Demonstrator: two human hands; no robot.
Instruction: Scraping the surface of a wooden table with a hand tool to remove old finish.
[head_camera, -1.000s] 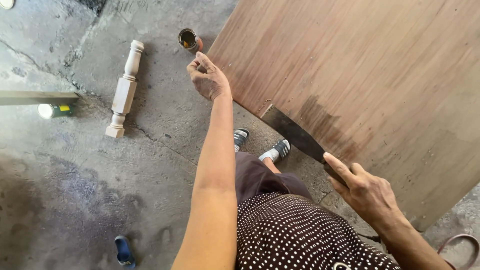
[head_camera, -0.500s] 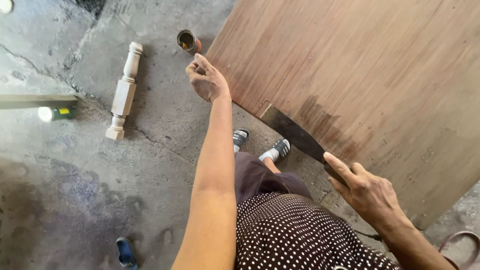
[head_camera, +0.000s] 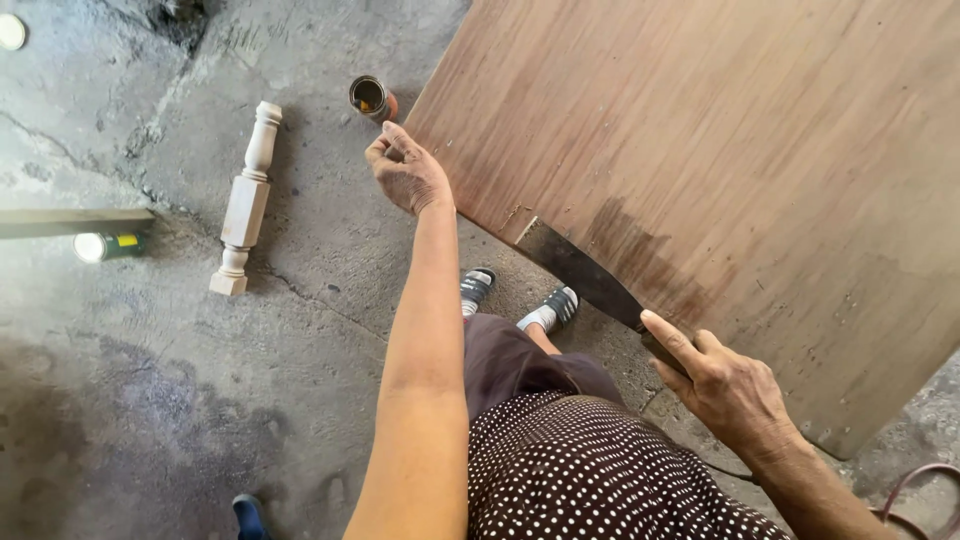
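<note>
Blade (head_camera: 585, 275), dark and flat, in right hand (head_camera: 730, 385) against smooth-grained plywood (head_camera: 720, 150).

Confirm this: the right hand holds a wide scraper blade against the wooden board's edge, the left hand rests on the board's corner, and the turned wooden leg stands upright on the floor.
One detail is wrong. The head view shows the turned wooden leg lying on its side on the concrete floor, not upright. The rest holds: the right hand holds the wide scraper blade against the wooden board edge, and the left hand rests at its corner.
</note>
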